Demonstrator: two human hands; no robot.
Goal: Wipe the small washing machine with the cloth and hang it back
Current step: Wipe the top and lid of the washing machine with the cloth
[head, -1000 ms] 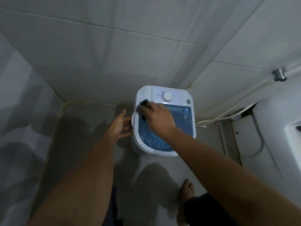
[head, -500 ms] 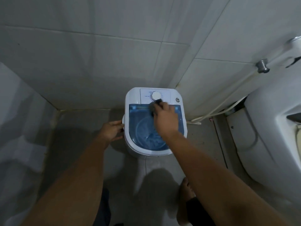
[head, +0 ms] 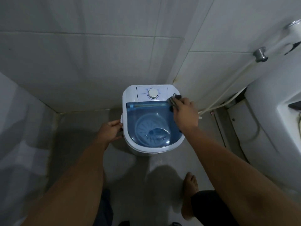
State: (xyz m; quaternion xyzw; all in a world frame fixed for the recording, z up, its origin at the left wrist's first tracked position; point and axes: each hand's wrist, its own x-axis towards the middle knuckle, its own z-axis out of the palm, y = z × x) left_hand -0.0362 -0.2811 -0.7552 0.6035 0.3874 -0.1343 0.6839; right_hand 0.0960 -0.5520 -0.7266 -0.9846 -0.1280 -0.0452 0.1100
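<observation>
A small white washing machine (head: 130,97) stands on the floor in a tiled corner, with a clear blue lid (head: 151,126) and a white dial (head: 152,93) on its back panel. My right hand (head: 184,114) presses a dark striped cloth (head: 174,100) onto the machine's top right corner, beside the lid's hinge end. Most of the cloth is hidden under my fingers. My left hand (head: 110,130) grips the machine's left side handle, fingers curled around it.
Tiled walls close in behind and to the left. A white toilet or basin (head: 276,128) stands at the right, with hoses (head: 216,105) running along the wall to a metal fitting (head: 260,54). My bare foot (head: 189,191) rests on the grey floor in front.
My right hand has slid the cloth from the top left edge, past the dial, to the top right corner. My left hand has closed on the machine's left side.
</observation>
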